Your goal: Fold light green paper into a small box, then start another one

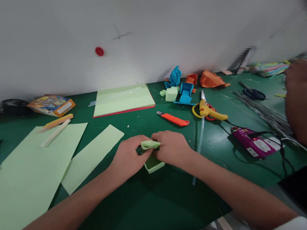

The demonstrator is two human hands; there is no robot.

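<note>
Forearms (78, 203) slanted inward from the lower left and lower right of the frame, wrists bent slightly so the hands met near the centre. The left hand (127, 156) was curled nearly closed, thumb and fingers pinching the left side of a small pale green paper box (156, 168). The right hand (172, 146), equally bent, gripped its other side, knuckles up. The box sat between them just below the middle of the frame, a curled flap (148, 144) standing above its open tray; whether its base touched the desk (138, 213) could not be told.

Bare green surface spread below the box to the front edge at lower right. On the left, room ended near a paper strip (92, 159) beside a large sheet (25, 185). Above the right hand lay an orange cutter (175, 119). A yellow glue gun (212, 111) rested right of it, its clear glue stick (200, 140) passing under the right forearm. Across the upper frame, the far edge met a pale wall (60, 41). Another person's arm (300, 109) bounded the right edge.
</note>
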